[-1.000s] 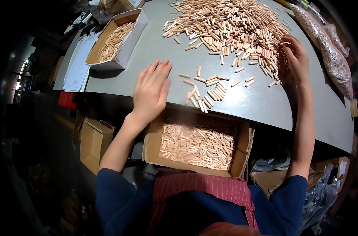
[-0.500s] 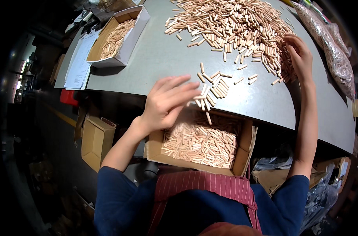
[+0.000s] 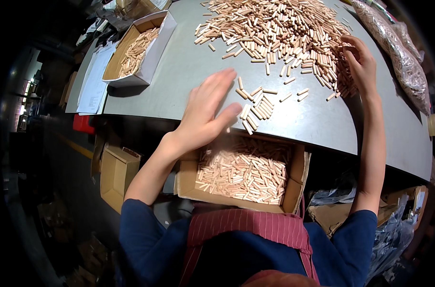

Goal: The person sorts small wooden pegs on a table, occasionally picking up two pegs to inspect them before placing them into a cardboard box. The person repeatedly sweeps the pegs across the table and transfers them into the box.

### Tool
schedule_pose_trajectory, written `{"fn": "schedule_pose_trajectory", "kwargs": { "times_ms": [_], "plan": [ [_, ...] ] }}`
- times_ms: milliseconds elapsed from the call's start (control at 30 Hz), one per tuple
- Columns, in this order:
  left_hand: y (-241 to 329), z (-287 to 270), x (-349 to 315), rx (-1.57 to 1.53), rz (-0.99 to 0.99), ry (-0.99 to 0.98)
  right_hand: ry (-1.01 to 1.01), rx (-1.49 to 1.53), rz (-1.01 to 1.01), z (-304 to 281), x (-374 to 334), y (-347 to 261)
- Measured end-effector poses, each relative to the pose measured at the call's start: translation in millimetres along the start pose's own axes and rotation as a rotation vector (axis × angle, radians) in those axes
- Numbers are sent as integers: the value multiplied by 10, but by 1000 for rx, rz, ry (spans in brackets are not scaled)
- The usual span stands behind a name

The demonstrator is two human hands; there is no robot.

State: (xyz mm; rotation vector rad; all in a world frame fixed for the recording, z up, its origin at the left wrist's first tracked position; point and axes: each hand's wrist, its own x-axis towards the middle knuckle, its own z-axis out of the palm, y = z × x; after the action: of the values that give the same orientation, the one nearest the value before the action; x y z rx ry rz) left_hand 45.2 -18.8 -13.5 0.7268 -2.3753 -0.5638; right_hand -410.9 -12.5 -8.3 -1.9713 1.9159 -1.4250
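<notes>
My left hand is over the front edge of the grey table, fingers stretched out and thumb apart, holding nothing. Beside its fingertips lies a small group of wooden dowel pins, some right at the edge. Below that edge, close to my body, a cardboard box holds many more dowels; my left hand hides its upper left corner. At the right side of a large heap of dowels, my right hand touches or nearly touches the pins. Its fingers are loosely bent with the thumb apart, and nothing shows in its grasp.
On the table, a white box partly filled with dowels stands at the left, next to papers. A clear bag of dowels lies far right. An empty cardboard box is lower left. Plastic wrap lies lower right.
My left hand has shifted slightly up and left, its thumb spreading from the fingers. A dowel that tipped over the table edge is gone from there. My right hand stays by the heap.
</notes>
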Motion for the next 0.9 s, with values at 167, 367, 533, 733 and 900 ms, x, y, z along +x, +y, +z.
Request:
{"fn": "schedule_pose_trajectory", "kwargs": {
  "times_ms": [167,367,533,733,900],
  "plan": [
    [55,62,200,94,118,-87,-14,-1,-17,3,1,-11],
    [135,133,180,233,176,-83,-16,2,-79,30,-7,-15],
    [130,120,213,141,129,-66,0,-15,-67,29,-13,-101],
    [76,146,307,42,81,36,0,11,-82,31,-3,-89],
    [154,244,421,104,97,132,-2,-27,-99,10,10,-42]
  ]
}}
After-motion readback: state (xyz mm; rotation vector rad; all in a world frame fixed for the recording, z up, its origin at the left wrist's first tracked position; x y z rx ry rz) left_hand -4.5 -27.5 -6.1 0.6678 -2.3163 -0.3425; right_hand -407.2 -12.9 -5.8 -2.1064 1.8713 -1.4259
